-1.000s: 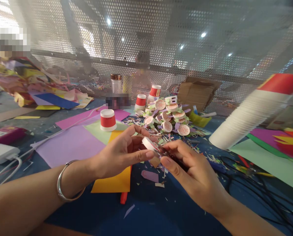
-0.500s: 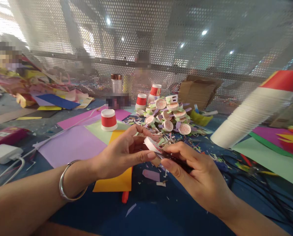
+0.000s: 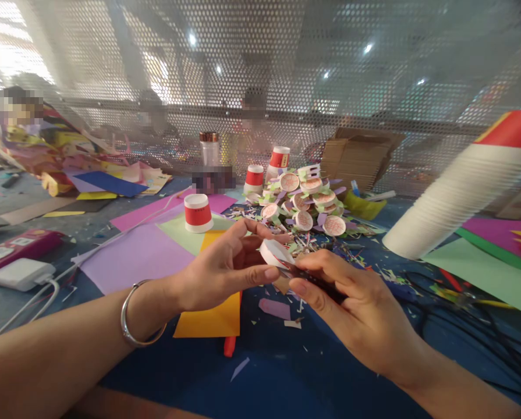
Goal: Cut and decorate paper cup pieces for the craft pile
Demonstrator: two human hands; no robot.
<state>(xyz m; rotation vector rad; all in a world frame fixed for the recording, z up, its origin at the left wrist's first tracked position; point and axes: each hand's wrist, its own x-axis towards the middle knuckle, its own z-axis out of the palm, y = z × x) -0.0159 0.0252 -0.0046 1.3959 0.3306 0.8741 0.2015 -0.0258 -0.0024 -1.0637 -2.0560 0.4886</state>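
My left hand (image 3: 225, 267) pinches a small white round cup piece (image 3: 274, 252) between thumb and fingers, held above the blue table. My right hand (image 3: 351, 308) is closed around a dark tool, probably scissors (image 3: 312, 278), whose tip meets the cup piece. A silver bangle (image 3: 133, 326) circles my left wrist. Just behind my hands lies a heap of finished cup-bottom flowers (image 3: 306, 201) with paper petals.
An upturned red-and-white paper cup (image 3: 198, 212) stands on coloured paper sheets (image 3: 133, 256). A long stack of cups (image 3: 456, 192) lies at the right. Two more cups (image 3: 264, 169), a jar (image 3: 209, 148), cardboard (image 3: 356, 157), a white charger (image 3: 22, 273), black cables (image 3: 474, 326) and paper scraps surround them.
Both hands stay together on the cup piece; the view has shifted slightly, and the piece has turned a little in my left fingers.
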